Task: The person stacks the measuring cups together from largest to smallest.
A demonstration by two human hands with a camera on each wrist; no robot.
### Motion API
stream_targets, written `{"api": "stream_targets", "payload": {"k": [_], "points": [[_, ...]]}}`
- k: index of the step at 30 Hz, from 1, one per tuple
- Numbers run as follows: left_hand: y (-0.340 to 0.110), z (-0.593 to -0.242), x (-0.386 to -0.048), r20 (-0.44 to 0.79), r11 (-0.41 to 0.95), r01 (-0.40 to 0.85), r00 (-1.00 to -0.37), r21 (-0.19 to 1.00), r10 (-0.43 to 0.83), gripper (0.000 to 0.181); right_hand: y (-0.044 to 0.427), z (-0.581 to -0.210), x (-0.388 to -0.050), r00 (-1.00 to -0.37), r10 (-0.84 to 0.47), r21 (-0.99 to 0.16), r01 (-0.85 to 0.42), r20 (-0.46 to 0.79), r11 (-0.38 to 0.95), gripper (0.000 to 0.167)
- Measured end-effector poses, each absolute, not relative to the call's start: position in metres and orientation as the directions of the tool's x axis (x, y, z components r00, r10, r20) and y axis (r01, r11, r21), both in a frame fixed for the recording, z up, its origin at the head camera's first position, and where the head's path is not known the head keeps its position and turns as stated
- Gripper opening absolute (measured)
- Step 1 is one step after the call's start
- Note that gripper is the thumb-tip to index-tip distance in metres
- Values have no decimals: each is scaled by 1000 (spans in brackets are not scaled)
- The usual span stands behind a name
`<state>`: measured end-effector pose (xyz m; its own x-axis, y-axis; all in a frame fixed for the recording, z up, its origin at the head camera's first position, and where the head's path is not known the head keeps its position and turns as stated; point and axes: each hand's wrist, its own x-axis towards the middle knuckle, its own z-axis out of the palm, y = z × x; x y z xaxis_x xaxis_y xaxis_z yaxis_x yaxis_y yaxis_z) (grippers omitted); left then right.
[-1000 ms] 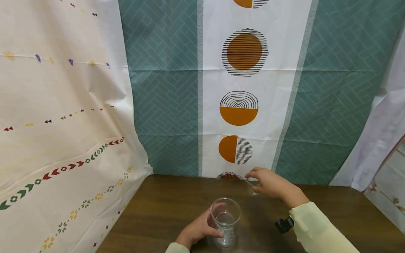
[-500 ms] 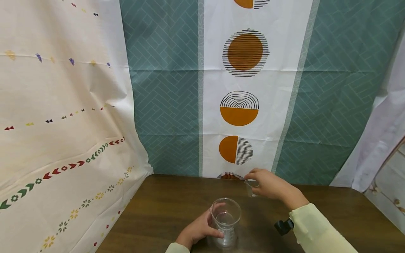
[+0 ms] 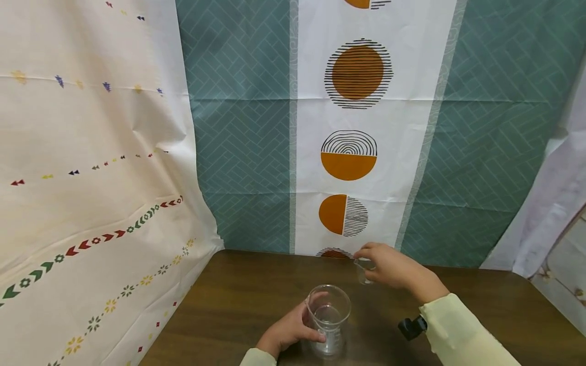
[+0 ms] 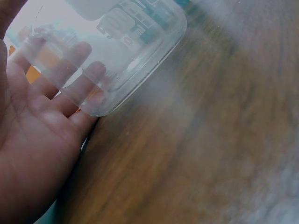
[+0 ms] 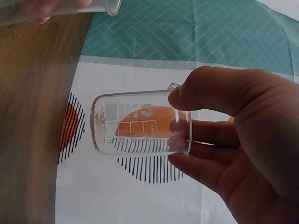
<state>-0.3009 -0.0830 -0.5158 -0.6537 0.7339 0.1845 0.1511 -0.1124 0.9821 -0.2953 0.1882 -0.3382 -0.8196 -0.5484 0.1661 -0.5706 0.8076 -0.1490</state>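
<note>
Brown, wood-grained, round-cornered table [image 3: 247, 292]; 1 large clear glass beaker [image 3: 331, 326] standing upright on it.

Sm. beaker [image 5: 140, 123]: "50ml", "10"; lg. beaker [image 4: 124, 58]: "500", blurry.

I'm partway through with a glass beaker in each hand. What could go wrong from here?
The small beaker could slip: the right hand grips it only near the rim, and it appears raised above the wooden table.

The two glasses might knock and chip if brought together carelessly; they are apart, but the large beaker, held around its side by the left hand, is close by.
</note>
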Motion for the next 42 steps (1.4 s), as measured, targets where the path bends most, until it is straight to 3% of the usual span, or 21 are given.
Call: {"api": "stream_targets", "payload": {"k": [42], "points": [[-83, -517, -302, 175, -112, 137, -662, 984, 729, 88, 185, -337, -290, -756, -620, -109, -648, 210, 754, 35]]}}
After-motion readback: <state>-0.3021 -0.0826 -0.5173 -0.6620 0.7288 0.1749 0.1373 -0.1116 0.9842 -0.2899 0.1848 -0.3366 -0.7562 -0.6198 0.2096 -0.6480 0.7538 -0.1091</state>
